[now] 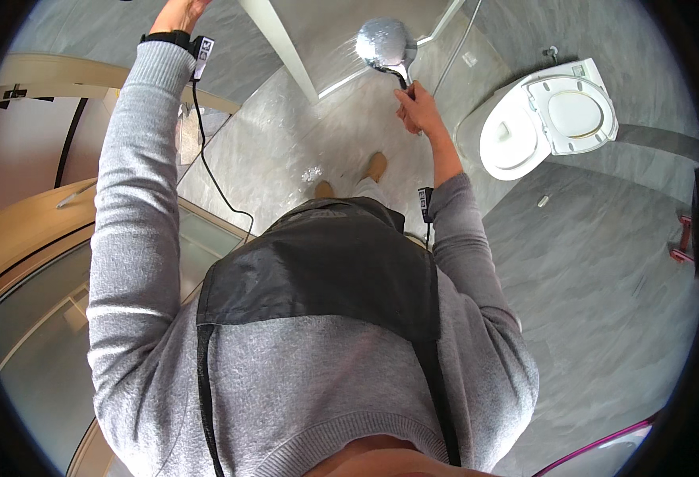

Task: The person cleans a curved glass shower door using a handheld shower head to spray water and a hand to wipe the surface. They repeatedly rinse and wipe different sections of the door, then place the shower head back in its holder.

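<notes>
My right hand (419, 108) grips the handle of a chrome shower head (383, 45), held out in front of me above the floor. Fine streaks of water leave its left side. A flexible shower hose (458, 50) runs up to the right behind my hand. My left hand (183, 11) is raised at the top edge, where only the wrist and the base of the hand show. Its fingers are cut off, so what it touches is hidden. Ahead stands a pale frame post (281, 47), between the left arm and the shower head.
A white toilet (511, 140) with its lid up stands at the right. The grey tiled floor (254, 149) is wet and bears a floor drain (311, 174). At the left is a wooden door (39, 298) with glass panels. A cable (212, 173) hangs from my left wrist.
</notes>
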A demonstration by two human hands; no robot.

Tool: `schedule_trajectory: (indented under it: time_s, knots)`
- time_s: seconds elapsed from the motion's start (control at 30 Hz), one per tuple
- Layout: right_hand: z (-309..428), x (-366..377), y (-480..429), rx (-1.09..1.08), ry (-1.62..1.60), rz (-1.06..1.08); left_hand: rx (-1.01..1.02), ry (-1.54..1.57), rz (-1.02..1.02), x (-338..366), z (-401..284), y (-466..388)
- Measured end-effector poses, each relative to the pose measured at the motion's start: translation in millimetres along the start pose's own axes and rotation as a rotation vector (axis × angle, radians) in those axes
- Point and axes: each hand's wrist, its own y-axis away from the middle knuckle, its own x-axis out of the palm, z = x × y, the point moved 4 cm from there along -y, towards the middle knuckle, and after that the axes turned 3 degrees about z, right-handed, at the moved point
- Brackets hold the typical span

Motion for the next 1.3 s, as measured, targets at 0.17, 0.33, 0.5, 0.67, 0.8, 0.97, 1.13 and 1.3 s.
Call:
schedule_trajectory:
  time_s: [0.17, 0.33, 0.5, 0.67, 0.8, 0.97, 1.13, 1.3]
  knots:
    - [-20.7, -63.8, -36.6, 0.024, -0.005, -0.145, -0.012, 0.014, -0.021, -21.7, 12.2, -16.5]
    - [-26.9, -147.7, -71.3, 0.002, -0.117, -0.304, 0.001, 0.043, -0.055, -31.7, 18.7, -29.2]
    - [-26.1, -231.6, -102.8, -0.074, 0.064, -0.586, -0.05, 0.063, -0.079, -28.3, 14.0, -19.5]
    - [-37.7, -279.6, -126.2, -0.054, -0.063, -0.687, -0.07, 0.062, -0.08, -31.5, 12.3, -19.4]
    - [-40.8, -277.2, -132.1, -0.014, -0.179, -0.565, -0.083, 0.048, -0.103, -36.0, 14.4, -21.0]
    - [-33.4, -271.7, -136.8, -0.057, -0.261, -0.538, -0.084, 0.011, -0.095, -40.8, 18.3, -21.0]
    - [2.6, -306.3, -148.9, -0.178, -0.206, -0.682, -0.095, 0.052, -0.147, -44.4, 22.5, -22.3]
    - [68.3, -331.7, -136.2, -0.368, -0.229, -0.679, -0.087, 0.047, -0.122, -38.0, 22.6, -18.2]
